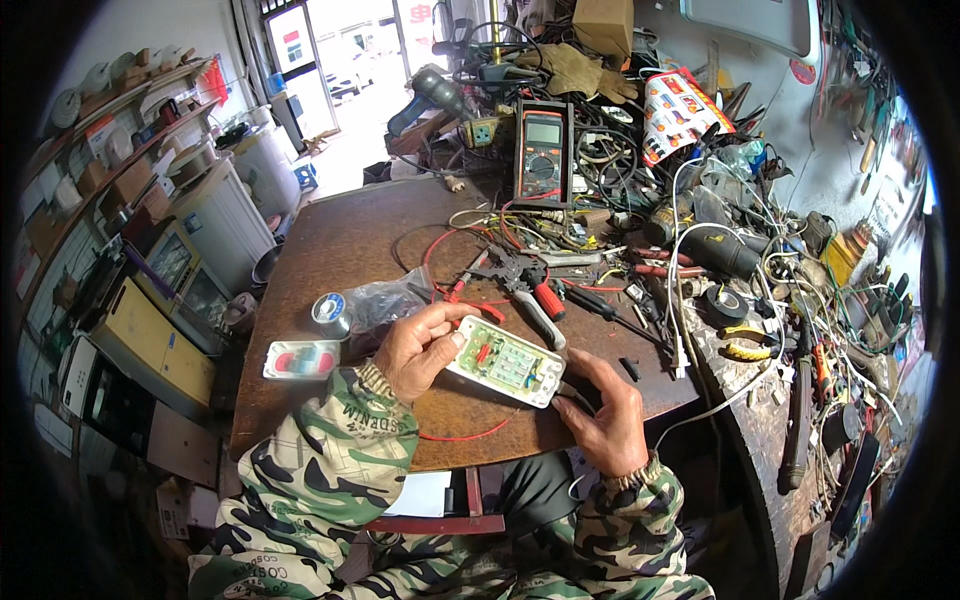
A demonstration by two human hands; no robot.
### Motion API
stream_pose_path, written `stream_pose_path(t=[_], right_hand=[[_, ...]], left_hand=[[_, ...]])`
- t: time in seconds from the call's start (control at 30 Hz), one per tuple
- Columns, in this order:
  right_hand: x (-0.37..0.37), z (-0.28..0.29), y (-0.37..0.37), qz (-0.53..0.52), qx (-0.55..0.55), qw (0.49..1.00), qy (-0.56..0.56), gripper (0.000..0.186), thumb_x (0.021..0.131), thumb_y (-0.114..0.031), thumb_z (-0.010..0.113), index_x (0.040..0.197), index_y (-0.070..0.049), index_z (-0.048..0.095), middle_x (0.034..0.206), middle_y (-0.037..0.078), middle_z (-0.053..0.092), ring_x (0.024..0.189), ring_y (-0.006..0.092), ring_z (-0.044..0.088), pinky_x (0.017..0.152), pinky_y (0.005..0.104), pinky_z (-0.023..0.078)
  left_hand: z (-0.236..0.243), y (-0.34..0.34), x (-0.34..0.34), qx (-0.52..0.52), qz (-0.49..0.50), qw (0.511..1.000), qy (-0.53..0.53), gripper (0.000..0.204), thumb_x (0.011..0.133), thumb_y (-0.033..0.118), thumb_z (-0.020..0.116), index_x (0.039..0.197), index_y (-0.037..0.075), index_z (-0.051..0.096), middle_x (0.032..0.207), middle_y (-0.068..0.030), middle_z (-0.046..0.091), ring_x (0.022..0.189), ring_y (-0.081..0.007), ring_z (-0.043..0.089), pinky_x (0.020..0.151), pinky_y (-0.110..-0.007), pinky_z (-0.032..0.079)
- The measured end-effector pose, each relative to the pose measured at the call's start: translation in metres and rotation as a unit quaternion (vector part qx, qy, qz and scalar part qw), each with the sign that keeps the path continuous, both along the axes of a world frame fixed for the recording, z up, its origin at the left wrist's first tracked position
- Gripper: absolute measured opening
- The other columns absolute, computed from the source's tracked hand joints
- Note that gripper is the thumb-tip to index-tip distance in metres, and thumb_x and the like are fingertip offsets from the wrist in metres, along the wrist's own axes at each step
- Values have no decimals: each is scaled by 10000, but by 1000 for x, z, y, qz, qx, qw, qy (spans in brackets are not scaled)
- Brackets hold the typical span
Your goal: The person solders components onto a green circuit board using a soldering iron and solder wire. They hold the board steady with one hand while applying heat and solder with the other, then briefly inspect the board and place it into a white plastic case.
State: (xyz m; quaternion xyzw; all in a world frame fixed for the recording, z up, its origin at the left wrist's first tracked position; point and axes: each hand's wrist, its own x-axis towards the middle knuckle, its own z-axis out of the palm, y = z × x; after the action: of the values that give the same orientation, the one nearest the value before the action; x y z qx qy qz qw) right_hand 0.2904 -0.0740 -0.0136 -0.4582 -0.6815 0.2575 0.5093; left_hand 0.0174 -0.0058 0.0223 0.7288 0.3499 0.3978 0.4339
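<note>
An opened white power strip housing (508, 362) is held tilted above the front of the table. Inside it are pale metal contact strips, a red part and a few wires at its right end. My left hand (418, 352) pinches its left end between thumb and fingers. At the opposite end my right hand (607, 415) closes around a dark cord (578, 392), fingertips close to the housing. A white cover with red and blue parts (302, 360) lies on the table to the left. Beside it stand a solder spool (331, 312) and a clear plastic bag (385, 302).
Beyond the housing lie pliers (520, 275), a black screwdriver (605, 305) and red test leads (432, 250). A multimeter (543, 150) stands upright at the back. Tangled cables and tools, including black tape (724, 305), crowd the right side. The brown table (345, 230) ends near my lap.
</note>
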Motion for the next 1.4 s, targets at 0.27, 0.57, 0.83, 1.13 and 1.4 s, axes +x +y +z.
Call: stream_pose_path(t=[0.27,0.57,0.83,1.13,1.4], right_hand=[[-2,1,-1,3,-11,1000,14,551,783,7,770,1306,12,598,1168,206,692,1112,341,684,931,371,532],[-2,0,-1,-3,-3,1000,5,540,787,5,774,1299,10,601,1159,203,694,1105,329,688,926,369,536],[-2,-2,-1,-1,-10,1000,23,535,786,19,772,1294,13,603,1147,194,696,1100,313,691,931,364,537],[-3,-3,0,1,-3,1000,18,530,781,16,772,1284,13,607,1150,199,694,1101,328,689,927,369,537],[-3,-4,0,1,-3,1000,21,535,781,16,772,1290,6,608,1153,198,693,1107,333,687,927,371,535]], left_hand=[[1,-2,-1,5,5,1000,6,442,1030,248,549,1343,-63,523,1069,-122,721,979,-118,664,870,-274,521],[3,-3,2,-1,2,1000,4,449,1029,262,549,1342,-59,527,1064,-119,724,980,-108,659,870,-270,518],[2,-1,2,3,2,1000,14,458,1030,275,553,1344,-58,523,1071,-113,716,971,-107,658,869,-267,519],[0,-1,-1,-5,3,1000,16,456,1031,260,552,1350,-62,511,1092,-122,708,985,-120,664,869,-273,526],[0,-2,0,-17,-10,1000,-1,447,1030,246,557,1348,-64,510,1098,-128,707,986,-124,671,865,-277,535]])
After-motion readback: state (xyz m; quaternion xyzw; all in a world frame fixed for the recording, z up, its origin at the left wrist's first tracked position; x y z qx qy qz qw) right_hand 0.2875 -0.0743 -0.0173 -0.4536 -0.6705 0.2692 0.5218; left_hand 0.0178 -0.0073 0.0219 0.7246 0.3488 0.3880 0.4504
